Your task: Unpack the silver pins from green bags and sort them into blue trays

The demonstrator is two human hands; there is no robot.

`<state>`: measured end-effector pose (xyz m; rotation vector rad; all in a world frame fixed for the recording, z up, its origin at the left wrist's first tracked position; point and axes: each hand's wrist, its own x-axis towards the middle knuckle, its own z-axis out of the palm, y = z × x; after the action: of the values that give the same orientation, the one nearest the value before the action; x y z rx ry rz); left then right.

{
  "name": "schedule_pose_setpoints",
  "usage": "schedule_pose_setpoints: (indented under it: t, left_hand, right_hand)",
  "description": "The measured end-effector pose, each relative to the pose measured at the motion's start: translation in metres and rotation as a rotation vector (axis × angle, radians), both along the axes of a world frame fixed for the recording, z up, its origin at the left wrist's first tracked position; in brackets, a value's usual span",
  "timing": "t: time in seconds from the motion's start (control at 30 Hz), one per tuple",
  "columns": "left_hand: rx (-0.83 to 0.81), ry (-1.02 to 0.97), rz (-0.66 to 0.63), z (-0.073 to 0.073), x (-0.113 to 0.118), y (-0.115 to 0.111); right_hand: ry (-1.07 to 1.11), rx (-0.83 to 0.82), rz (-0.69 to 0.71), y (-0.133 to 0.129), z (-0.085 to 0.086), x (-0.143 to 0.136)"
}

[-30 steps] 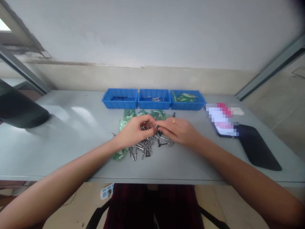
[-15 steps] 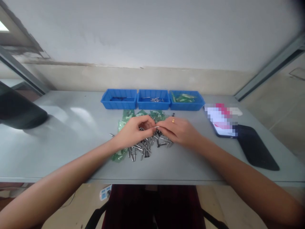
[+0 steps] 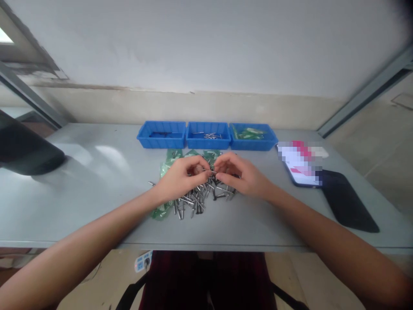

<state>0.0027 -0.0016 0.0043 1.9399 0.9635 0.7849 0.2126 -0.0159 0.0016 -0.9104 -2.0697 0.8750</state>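
So a thin pin (image 3: 213,172) is being held just above the far part of the pile (image 3: 192,200), and handling that one piece between two hands looks like the step in hand. It's pinched by the left hand (image 3: 209,169), thumb against finger. The right hand (image 3: 216,169) is held with thumb and fingers parted by the other end; whether it's touched there can't be told. The long axis runs roughly sideways over the pile, dipping a bit to the right; the tip is pointed at the right hand, though which end is the head can't be made out. For the next move, a light but sure pinch is probably called for, since something that thin could easily be dropped onto the pile. Beyond the pile, three blue bins (image 3: 209,143) are lined up, silver pieces (image 3: 211,135) in the middle one.
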Motion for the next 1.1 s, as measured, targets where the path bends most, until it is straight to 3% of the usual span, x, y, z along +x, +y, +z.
schedule_pose_setpoints:
  t: [0.13,0.33,0.47,0.6,0.8,0.97,1.1]
  left_hand:
    - [-0.026,0.002,0.005,0.002,0.000,0.000]
    - [-0.028,0.037,-0.008,0.004,0.001,-0.001]
    - [-0.024,0.037,0.003,0.003,0.000,0.001]
    - [0.011,0.099,0.053,-0.001,-0.001,0.005]
    - [0.285,0.405,-0.001,-0.007,0.001,0.002]
    - [0.418,0.495,-0.094,-0.010,0.002,-0.001]
    - [0.453,0.497,-0.114,-0.010,0.000,0.001]
  right_hand:
    - [0.030,-0.181,0.138,0.002,0.002,0.003]
    - [0.009,-0.197,0.186,0.004,-0.004,0.005]
    - [0.075,-0.213,0.127,0.007,-0.005,0.004]
    - [0.121,-0.207,-0.063,0.013,-0.006,0.005]
    - [0.094,-0.119,-0.258,0.031,-0.013,0.012]
    - [0.096,-0.141,-0.205,0.052,-0.019,0.020]
    - [0.119,-0.132,-0.208,0.052,-0.020,0.025]
